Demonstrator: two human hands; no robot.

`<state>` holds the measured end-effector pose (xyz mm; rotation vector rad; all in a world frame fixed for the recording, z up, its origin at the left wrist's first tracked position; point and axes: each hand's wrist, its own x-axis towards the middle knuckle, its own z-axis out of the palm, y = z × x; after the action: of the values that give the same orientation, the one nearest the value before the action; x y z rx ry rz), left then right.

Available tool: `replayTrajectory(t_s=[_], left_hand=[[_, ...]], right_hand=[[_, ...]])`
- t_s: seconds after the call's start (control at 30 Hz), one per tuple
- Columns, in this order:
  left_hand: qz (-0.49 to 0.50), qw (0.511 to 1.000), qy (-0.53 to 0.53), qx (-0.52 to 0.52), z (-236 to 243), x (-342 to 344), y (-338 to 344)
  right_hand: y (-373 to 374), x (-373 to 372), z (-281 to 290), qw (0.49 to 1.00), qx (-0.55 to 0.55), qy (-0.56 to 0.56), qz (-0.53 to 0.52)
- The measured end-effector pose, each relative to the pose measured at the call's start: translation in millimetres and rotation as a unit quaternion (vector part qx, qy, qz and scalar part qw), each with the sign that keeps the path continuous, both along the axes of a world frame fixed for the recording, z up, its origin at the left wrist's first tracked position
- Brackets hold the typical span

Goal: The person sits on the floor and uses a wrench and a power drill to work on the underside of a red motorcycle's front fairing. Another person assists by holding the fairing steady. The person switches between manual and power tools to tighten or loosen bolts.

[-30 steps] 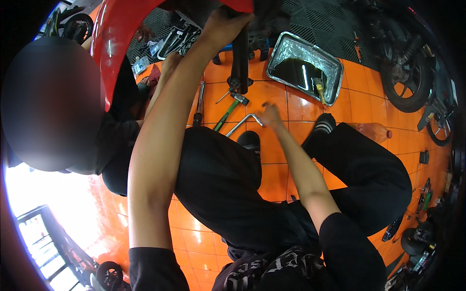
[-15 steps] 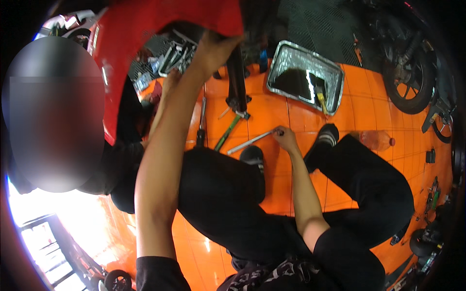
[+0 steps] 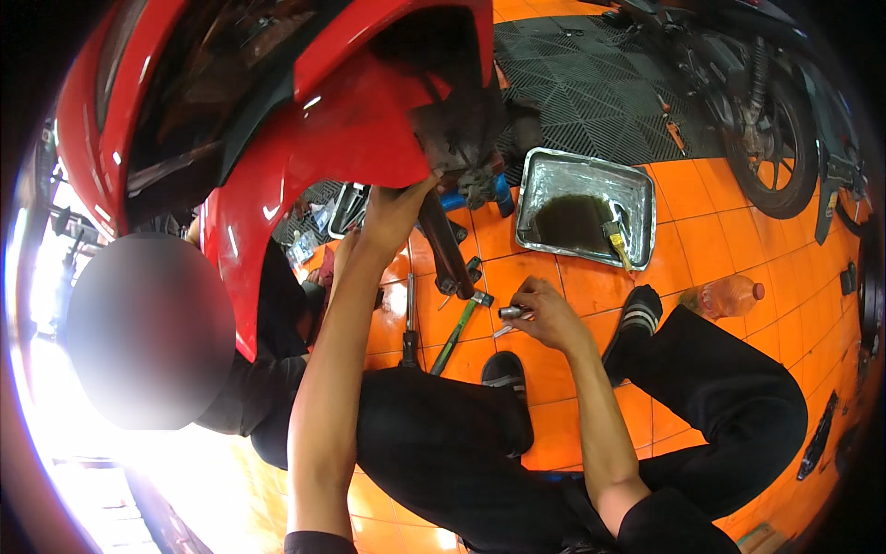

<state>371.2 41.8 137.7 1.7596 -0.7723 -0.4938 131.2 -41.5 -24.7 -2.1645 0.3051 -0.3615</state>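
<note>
We note the left hand (image 3: pixel 395 210) gripping the red panel's (image 3: pixel 351 129) underside; the right hand (image 3: pixel 544 314) holds a metal socket (image 3: pixel 510 312); steady the panel first.

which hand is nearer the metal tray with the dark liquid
Right. The right hand rests on the orange floor just below and left of the metal tray, holding a small metal tool. The left hand is farther left, raised against the red motorcycle's underside.
</note>
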Motion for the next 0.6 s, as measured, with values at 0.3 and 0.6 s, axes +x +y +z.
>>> replayTrajectory(t_s=[0.3, 0.6], left_hand=[[0.028, 0.999, 0.034, 0.002, -7, 3, -4], [0.006, 1.000, 0.019, 0.013, -6, 5, 1]], right_hand=[[25, 10, -51, 0.875, 0.378, -0.178, -0.246], [4, 23, 84, 0.887, 0.288, -0.270, -0.238]])
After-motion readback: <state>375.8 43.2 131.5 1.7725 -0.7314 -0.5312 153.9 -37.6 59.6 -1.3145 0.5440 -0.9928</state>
